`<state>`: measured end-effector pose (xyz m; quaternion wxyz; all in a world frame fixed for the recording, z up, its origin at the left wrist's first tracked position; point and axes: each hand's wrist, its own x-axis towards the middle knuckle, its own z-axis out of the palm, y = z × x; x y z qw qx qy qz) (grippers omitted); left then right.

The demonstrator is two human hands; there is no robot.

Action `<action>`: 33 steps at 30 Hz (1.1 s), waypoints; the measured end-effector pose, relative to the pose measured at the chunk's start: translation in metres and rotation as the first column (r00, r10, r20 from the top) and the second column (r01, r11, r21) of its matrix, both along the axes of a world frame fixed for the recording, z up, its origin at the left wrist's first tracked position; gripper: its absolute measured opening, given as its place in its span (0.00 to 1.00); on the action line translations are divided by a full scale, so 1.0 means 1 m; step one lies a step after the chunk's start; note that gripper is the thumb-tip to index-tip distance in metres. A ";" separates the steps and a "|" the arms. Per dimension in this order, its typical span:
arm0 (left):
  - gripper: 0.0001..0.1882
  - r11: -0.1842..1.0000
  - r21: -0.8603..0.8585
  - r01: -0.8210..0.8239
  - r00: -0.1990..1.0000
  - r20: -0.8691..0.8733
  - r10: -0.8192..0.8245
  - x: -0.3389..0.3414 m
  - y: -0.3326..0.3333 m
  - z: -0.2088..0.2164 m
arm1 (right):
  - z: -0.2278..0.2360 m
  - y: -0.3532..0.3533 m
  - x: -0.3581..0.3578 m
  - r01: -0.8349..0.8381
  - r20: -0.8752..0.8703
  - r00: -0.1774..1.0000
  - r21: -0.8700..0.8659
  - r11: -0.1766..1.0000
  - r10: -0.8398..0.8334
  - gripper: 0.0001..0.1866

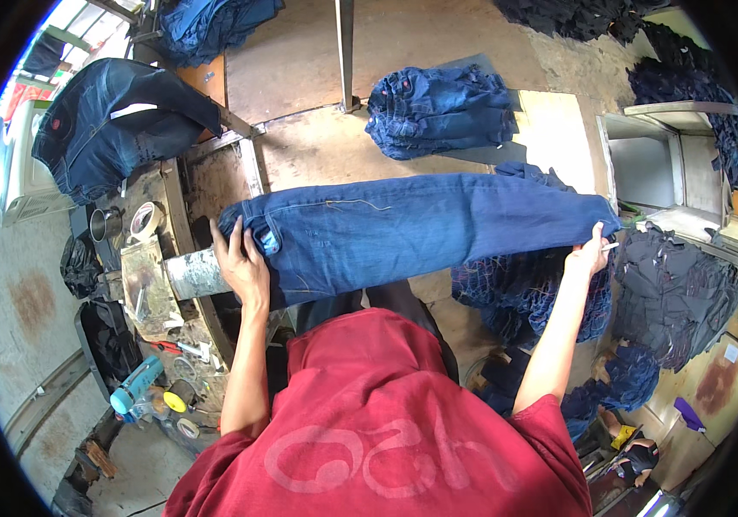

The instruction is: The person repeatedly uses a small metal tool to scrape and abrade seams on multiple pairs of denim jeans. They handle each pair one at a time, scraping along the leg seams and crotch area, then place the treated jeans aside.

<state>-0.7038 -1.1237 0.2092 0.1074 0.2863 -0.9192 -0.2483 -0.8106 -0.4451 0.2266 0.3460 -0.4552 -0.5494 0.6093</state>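
Note:
Blue jeans (pixel 403 220) stretch sideways in front of me, the waist end at the left beside a worn metal cylinder (pixel 195 274). My left hand (pixel 241 263) rests on the waist end with its fingers spread apart; part of the thumb is hidden. At the right end, my right hand (pixel 591 250) is closed on the leg's hem. A thin white stick (pixel 610 246) pokes out from between its fingers; I cannot make out what it is. Loose light threads lie on the denim.
Left of me stands a cluttered workbench (pixel 140 293) with a tape roll (pixel 146 221) and a turquoise bottle (pixel 136 383). Dark jeans (pixel 119 121) hang at the upper left. Folded jeans (pixel 440 112) lie ahead, and a dark garment heap (pixel 675 289) sits at the right.

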 end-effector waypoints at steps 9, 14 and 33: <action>0.11 0.996 -0.024 0.088 0.994 -0.061 -0.090 -0.075 0.048 -0.012 | 0.044 0.043 -0.026 0.124 -0.083 0.992 0.443 0.888 -0.097 0.23; 0.17 0.926 -0.183 0.329 0.864 -0.337 -0.373 -0.064 0.125 0.028 | 0.099 0.026 -0.025 0.067 -0.140 0.990 0.499 0.864 0.005 0.28; 0.09 0.347 -0.262 0.901 0.392 0.143 -0.909 0.049 0.364 -0.109 | 0.043 -0.478 0.050 -0.665 0.853 -0.180 0.262 -0.700 0.490 0.06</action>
